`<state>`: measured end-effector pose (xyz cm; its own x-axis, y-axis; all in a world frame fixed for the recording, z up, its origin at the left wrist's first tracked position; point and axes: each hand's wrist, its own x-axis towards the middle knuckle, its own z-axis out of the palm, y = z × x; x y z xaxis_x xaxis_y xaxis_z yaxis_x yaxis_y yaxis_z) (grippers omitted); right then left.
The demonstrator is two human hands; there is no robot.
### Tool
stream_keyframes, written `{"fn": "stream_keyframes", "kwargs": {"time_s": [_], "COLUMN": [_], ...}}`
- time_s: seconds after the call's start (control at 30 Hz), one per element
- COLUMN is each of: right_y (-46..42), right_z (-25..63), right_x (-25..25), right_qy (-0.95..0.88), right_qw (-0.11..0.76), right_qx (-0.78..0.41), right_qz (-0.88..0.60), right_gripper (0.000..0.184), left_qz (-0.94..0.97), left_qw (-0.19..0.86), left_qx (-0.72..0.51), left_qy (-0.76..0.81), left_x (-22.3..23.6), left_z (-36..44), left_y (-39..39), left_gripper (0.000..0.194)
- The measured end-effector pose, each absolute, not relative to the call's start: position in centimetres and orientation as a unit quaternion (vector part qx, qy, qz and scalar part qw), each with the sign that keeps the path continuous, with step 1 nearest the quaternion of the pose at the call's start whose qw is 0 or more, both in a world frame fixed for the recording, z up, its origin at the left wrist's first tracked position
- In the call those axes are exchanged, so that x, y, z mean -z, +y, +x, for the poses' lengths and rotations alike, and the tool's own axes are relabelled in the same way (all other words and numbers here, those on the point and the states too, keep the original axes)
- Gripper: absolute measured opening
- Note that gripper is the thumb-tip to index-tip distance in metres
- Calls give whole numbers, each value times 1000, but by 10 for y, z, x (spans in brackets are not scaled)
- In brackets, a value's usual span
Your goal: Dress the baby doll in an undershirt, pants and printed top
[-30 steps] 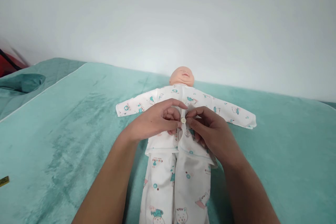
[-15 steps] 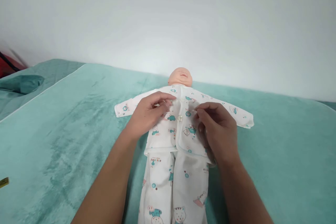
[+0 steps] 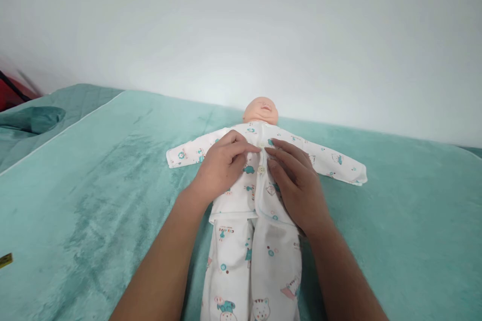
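A baby doll [image 3: 261, 109] lies on its back, its head toward the wall. It wears a white baby shirt [image 3: 235, 203] with small animal prints and matching trousers [image 3: 229, 271]. Two pale buttons show on the front edge, the lower button [image 3: 261, 170] in plain sight and the upper button [image 3: 262, 146] between my fingertips. My left hand [image 3: 226, 163] rests on the chest, index finger stretched to the upper button, its other fingers partly bent. On the other side of the opening, my right hand [image 3: 295, 178] lies on the cloth with its fingers apart.
A green plush cover [image 3: 113, 175] spreads under the doll. Behind it rises a white wall [image 3: 241, 25]. At far left are a quilted green fold [image 3: 85, 95], a red object [image 3: 13, 91] and a small yellow label [image 3: 5, 261].
My right hand has moved left and its pinched fingers have spread onto the shirt front. My left hand has shifted slightly right and down, its index fingertip now at the upper button.
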<state>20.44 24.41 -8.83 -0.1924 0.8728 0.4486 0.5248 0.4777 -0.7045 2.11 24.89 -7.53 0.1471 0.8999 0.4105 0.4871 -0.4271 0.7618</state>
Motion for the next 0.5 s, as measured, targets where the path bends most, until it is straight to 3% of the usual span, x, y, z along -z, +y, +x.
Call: {"fn": "stream_keyframes", "kwargs": {"time_s": [0.5], "right_y": [246], "right_z": [206], "right_x": [91], "right_qy": [-768], "right_qw": [377], "right_qx": [-218], "right_qz": [-470], "right_gripper": [41], "left_qz": [725], "left_qw": [178], "left_qx": [-418], "left_qy": [517], "left_x": [79], "left_z": [26], "left_y": [250], "left_gripper": [43]}}
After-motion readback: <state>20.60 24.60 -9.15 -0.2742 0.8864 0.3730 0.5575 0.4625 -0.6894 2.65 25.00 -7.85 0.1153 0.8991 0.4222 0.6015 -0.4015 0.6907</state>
